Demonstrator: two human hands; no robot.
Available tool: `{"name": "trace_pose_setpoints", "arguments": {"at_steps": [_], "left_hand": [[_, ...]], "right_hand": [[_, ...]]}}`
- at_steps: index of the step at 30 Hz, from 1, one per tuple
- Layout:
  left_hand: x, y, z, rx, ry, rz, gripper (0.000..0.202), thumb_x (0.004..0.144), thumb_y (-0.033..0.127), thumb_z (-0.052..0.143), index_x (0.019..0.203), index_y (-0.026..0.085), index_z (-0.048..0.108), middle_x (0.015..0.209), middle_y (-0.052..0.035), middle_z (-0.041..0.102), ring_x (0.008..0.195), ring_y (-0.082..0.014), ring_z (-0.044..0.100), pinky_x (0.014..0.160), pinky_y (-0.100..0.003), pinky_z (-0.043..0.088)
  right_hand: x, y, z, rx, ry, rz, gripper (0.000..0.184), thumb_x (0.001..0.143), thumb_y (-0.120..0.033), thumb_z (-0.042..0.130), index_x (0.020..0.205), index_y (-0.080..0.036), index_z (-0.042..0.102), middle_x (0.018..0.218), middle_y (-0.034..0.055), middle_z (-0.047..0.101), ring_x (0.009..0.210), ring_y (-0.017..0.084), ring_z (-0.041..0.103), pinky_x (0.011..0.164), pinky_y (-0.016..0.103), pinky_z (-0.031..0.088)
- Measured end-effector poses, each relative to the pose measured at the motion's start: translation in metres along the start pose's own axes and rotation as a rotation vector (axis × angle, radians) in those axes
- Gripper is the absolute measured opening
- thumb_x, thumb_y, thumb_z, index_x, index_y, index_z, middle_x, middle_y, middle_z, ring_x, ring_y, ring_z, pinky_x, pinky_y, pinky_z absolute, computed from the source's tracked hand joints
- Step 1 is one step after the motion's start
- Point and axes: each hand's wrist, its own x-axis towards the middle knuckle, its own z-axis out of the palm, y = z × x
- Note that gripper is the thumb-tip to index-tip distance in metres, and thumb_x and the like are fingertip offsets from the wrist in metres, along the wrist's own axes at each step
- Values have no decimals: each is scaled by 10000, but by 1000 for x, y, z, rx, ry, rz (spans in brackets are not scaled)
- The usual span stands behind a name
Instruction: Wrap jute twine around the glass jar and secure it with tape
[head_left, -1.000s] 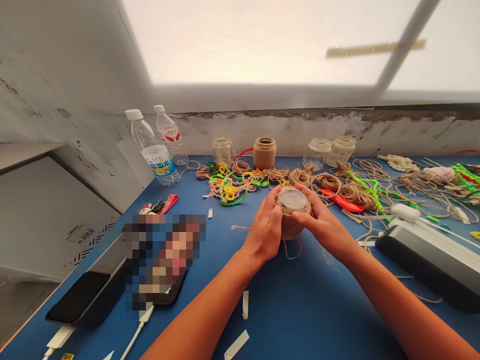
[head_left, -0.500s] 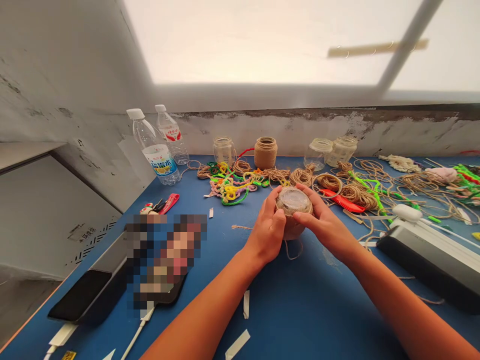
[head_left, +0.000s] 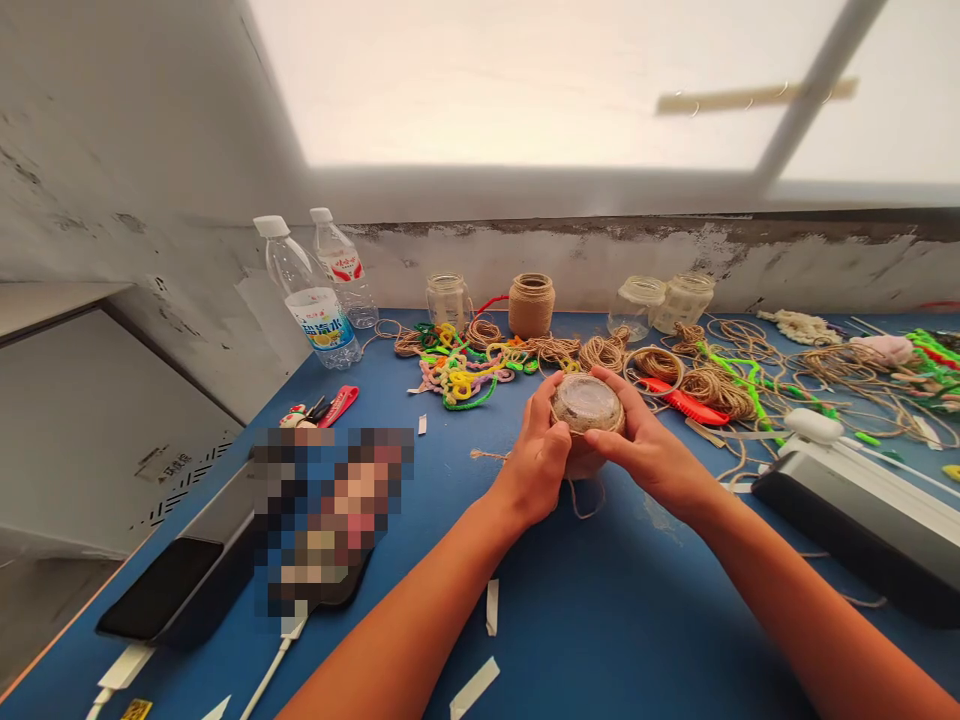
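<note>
Blue worktop [head_left: 600, 620] spreads beneath us. Our left hand [head_left: 536, 460] and right hand [head_left: 649, 450] clamp from either side on a small twine-wrapped glass jar [head_left: 586, 405] at its centre. We judge it light, rigid and breakable, and best gripped on the rough wrap. Our fingers hide its sides; whether it rests on the surface we cannot tell. Its loose twine tail [head_left: 585, 500] dangles below.
</note>
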Motion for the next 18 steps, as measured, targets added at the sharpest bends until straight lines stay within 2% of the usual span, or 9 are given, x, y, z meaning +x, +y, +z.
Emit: {"name": "trace_pose_setpoints", "arguments": {"at_steps": [7,12,15,18], "left_hand": [[1,-3,0,30,6,57,581,948,287,321,1502,130,243,1576,-144,311,1430,-249,338,1204,-433,276],[3,1,-1,17,-5,21,592,934,278,326,1499,121,247,1564,-149,315,1427,-245,341,1206,-413,263],[4,4,-3,44,0,11,590,914,267,347,1485,136,279,1543,-137,344,1423,-240,344,1207,-406,252],[4,4,-3,138,36,56,569,897,264,359,1454,151,328,1539,-126,343,1439,-240,313,1212,-409,238]], "right_hand": [[1,3,-2,-26,-14,-21,871,772,-397,740,1503,-269,284,1464,102,508,1327,306,507,1145,498,359],[0,3,-3,-27,-14,-36,856,793,-398,718,1511,-270,270,1496,96,478,1351,297,481,1164,493,328],[-1,2,-5,-33,-6,-37,808,797,-382,697,1499,-286,310,1532,63,452,1395,289,430,1182,481,298],[0,5,-11,-15,-15,-54,669,836,-347,605,1469,-315,392,1547,-1,449,1449,267,356,1211,470,239]]}}
